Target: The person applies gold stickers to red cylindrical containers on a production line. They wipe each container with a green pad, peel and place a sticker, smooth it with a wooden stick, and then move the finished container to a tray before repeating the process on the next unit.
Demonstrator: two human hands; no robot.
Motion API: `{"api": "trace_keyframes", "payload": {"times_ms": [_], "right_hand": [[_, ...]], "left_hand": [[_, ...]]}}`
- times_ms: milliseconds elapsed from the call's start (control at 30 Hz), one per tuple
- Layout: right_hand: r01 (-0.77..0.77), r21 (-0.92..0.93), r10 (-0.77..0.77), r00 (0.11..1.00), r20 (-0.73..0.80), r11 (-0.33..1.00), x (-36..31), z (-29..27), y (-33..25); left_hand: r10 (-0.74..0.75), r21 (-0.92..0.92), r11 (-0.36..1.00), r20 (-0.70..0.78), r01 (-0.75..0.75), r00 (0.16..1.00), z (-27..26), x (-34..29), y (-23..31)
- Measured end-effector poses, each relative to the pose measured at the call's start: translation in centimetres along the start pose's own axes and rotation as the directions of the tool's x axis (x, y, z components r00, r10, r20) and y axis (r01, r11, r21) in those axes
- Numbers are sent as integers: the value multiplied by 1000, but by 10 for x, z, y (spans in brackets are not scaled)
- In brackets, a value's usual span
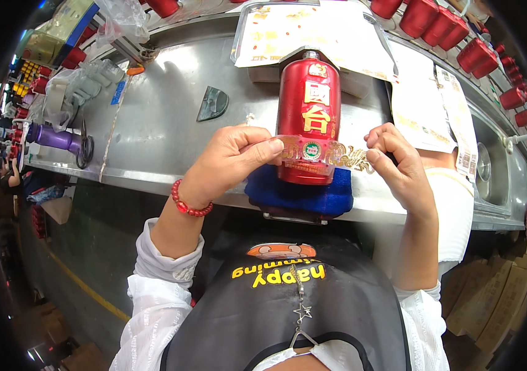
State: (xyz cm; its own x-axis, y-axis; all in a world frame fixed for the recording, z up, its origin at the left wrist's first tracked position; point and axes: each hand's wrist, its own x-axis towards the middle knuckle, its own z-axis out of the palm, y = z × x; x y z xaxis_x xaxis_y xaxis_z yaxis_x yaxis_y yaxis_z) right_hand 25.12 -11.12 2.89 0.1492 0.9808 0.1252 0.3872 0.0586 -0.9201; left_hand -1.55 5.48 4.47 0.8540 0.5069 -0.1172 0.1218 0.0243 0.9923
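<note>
A red bottle with gold characters lies on its side, its base toward me, resting on a blue cloth-covered support at the table's front edge. Across its lower part stretches a clear label strip with gold ornament and a green-and-white round emblem. My left hand pinches the strip's left end between thumb and fingers. At the right end, my right hand has its fingers curled and closed on the strip's tip. The strip's middle lies over the bottle; whether it is stuck down there I cannot tell.
Printed label sheets lie behind the bottle, with more sheets at right. A dark flat scraper-like piece is left on the metal table. Farther left stands a purple bottle. Several red bottles line the back; a sink is right.
</note>
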Motion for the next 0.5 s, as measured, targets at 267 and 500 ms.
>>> {"api": "trace_keyframes", "payload": {"times_ms": [267,500], "right_hand": [[-25,38,26,1000,-2,999,-4,-3,-14],[29,-33,-31,999,-41,999,-4,-1,-7]], "left_hand": [[125,73,991,-124,-116,984,7,-11,7],[46,64,997,-147,-37,988,12,-8,5]]}}
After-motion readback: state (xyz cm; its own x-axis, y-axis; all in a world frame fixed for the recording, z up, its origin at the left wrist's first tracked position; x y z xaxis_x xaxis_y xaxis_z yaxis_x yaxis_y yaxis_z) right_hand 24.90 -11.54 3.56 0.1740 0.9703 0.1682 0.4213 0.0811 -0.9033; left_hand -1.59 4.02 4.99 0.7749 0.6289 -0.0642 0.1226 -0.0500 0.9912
